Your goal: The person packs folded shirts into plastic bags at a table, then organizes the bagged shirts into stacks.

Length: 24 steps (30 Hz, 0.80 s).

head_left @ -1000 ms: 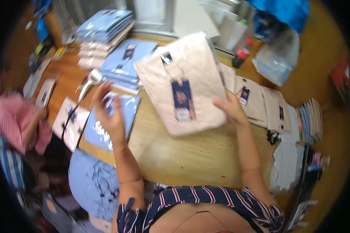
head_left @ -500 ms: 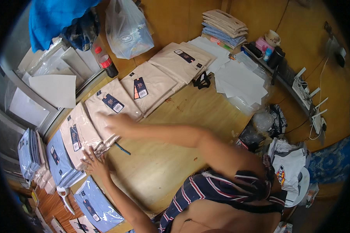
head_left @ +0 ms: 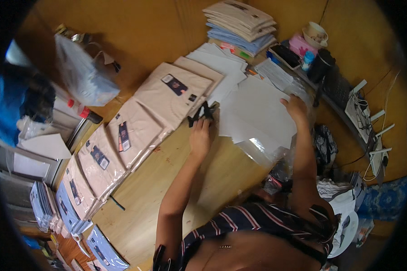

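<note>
My left hand [head_left: 201, 139] reaches to the table's middle, its fingertips closed on a small black looped thing [head_left: 200, 114] with a pale spot; its exact kind is unclear. My right hand [head_left: 296, 109] is at the right edge of a stack of white paper sheets [head_left: 255, 108], fingers bent over the edge and seemingly pinching it. Left of my left hand runs an overlapping row of folded beige garments in clear bags [head_left: 172, 86], with dark hang tags. Blue bagged garments [head_left: 105, 247] lie at the near left end.
Clear plastic bags [head_left: 257, 152] stick out under the paper. A pile of folded beige and blue garments [head_left: 239, 27] stands at the back. A black cup [head_left: 322, 66], a keyboard and a white router [head_left: 359, 113] line the right side. A cola bottle [head_left: 84, 111] stands left.
Both hands have left the beige garments at the left and moved right: the left to the black looped thing, the right to the paper stack. The view has shifted to the right.
</note>
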Tool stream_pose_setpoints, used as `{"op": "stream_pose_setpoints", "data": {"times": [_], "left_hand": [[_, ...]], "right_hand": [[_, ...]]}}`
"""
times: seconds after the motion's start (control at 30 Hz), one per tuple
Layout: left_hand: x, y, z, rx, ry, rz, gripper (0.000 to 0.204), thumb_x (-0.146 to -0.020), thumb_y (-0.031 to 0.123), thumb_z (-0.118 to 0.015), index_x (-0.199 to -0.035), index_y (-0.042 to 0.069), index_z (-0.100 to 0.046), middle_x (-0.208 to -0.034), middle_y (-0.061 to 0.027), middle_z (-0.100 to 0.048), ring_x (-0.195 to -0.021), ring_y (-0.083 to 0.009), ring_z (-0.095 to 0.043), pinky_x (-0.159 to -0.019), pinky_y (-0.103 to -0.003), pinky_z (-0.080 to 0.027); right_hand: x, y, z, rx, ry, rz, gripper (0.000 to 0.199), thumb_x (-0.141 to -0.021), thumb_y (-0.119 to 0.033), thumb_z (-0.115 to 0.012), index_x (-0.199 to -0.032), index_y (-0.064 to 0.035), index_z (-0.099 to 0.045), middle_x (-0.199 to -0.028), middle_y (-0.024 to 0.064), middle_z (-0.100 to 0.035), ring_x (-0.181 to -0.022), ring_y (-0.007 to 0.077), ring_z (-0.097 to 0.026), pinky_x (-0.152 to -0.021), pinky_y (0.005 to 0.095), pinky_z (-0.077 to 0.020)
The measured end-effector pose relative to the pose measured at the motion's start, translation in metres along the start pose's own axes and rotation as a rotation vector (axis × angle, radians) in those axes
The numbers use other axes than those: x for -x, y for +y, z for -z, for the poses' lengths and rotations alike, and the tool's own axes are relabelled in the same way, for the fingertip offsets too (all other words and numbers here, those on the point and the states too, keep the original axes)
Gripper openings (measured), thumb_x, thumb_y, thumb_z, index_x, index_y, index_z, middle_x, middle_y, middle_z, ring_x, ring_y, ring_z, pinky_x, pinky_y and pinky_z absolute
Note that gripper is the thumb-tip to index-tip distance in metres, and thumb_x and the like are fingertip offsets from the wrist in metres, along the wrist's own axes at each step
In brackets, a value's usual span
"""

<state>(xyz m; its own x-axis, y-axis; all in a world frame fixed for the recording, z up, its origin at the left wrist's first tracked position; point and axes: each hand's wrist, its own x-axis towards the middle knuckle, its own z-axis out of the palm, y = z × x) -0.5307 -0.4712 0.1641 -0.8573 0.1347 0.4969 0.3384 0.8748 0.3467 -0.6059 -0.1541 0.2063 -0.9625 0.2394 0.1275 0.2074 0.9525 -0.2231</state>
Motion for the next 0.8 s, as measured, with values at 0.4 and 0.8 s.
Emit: {"op": "stream_pose_setpoints", "data": {"times": [0.4,0.8], "left_hand": [[-0.070,0.048,-0.078,0.081,-0.482,0.567,0.045,-0.064,0.037,-0.060,-0.092,0.003,-0.050,-0.098,-0.0188,-0.048,-0.088,-0.0346,-0.048,-0.073,-0.040,-0.040],[0.026,0.141,-0.026,1.379,-0.519,1.207,0.037,-0.078,0.025,-0.053,-0.101,0.000,-0.040,-0.090,-0.0080,-0.051,-0.078,-0.0180,-0.050,-0.064,-0.031,-0.042]], "right_hand": [[-0.016,0.075,-0.020,0.027,0.164,-0.010,0.056,-0.065,-0.038,-0.059,-0.099,0.0046,-0.048,-0.106,0.0176,-0.038,-0.097,0.0316,-0.038,-0.081,0.0386,-0.0348],[-0.055,0.069,-0.013,-0.121,-0.023,0.320,0.053,-0.067,-0.037,-0.059,-0.100,0.0026,-0.047,-0.105,0.0208,-0.045,-0.096,0.0330,-0.045,-0.079,0.0390,-0.0368]]}}
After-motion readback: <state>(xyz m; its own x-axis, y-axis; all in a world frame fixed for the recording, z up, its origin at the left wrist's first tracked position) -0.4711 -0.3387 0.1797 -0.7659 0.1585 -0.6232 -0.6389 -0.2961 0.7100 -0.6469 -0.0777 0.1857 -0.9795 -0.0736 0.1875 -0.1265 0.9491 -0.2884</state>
